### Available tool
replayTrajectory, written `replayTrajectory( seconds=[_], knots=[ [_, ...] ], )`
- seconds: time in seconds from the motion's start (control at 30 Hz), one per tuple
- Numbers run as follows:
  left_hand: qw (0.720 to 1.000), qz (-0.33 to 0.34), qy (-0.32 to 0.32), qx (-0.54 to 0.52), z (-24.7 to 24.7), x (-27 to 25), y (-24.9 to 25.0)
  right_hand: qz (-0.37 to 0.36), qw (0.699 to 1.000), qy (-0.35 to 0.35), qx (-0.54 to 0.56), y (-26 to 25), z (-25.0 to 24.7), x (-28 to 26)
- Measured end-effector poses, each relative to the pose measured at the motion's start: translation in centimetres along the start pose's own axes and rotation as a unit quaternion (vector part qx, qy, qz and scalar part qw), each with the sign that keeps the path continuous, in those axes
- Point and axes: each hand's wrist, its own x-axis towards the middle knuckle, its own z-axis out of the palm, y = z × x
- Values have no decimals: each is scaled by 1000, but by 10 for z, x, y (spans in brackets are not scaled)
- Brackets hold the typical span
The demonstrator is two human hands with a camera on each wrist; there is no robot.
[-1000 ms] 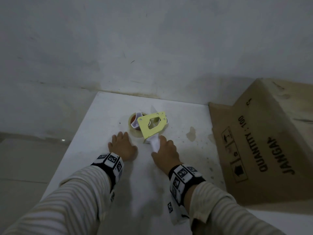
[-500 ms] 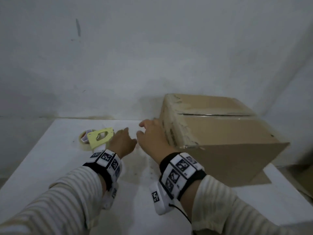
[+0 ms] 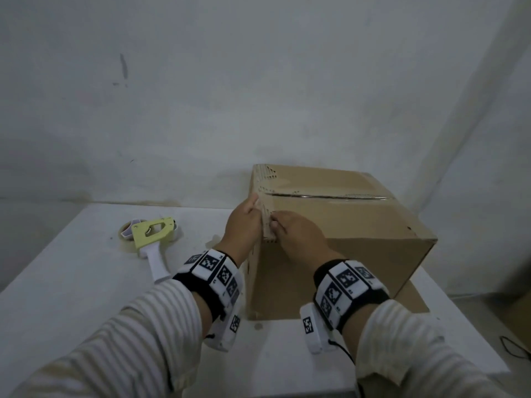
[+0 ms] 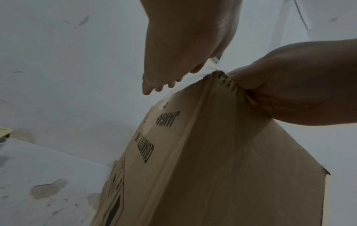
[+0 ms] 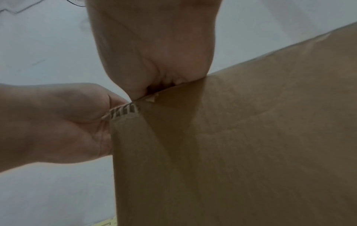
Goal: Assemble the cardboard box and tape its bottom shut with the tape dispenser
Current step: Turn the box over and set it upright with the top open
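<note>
A brown cardboard box (image 3: pixel 344 225) stands on the white table (image 3: pixel 86 297), with a taped seam (image 3: pixel 330 196) across its top face. Both hands meet at its near left top corner. My left hand (image 3: pixel 244 222) lies against the box's left side with fairly straight fingers (image 4: pixel 154 88). My right hand (image 3: pixel 298 237) curls its fingers over the corner's corrugated edge (image 5: pixel 123 111) and grips it. The yellow tape dispenser (image 3: pixel 152 234) with a white handle lies on the table to the left, apart from both hands.
A loose cardboard flap (image 3: pixel 411 297) sticks out flat under the box at the right. A white wall runs close behind the table. The table's right edge is just past the box, and a dark cable (image 3: pixel 514 346) lies on the floor there.
A second ago both hands were at the tape dispenser, the right on its handle. They left it and moved right to the box's top corner. The view swung right.
</note>
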Motion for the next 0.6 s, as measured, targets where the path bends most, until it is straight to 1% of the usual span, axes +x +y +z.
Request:
replayTrajectory(
  seconds=[0.17, 0.27, 0.37, 0.43, 0.53, 0.6],
  knots=[
    [995, -22, -63, -76, 13, -2, -7, -36, 999, -9, -28, 6, 3, -2],
    [990, -47, -66, -113, 19, -2, -9, -37, 998, -6, -41, 5, 6, -2],
    [983, -76, -65, -156, 19, 7, -6, -31, 998, -18, -52, 4, 5, -3],
    [985, -89, -70, -130, 17, 16, -5, -27, 998, -25, -58, 4, 5, -3],
    [991, -99, -83, -39, 12, 27, 3, -25, 997, -36, -61, 4, 4, -1],
    [991, -99, -90, -5, 11, 32, 8, -25, 997, -44, -61, 4, 2, -1]
  ],
)
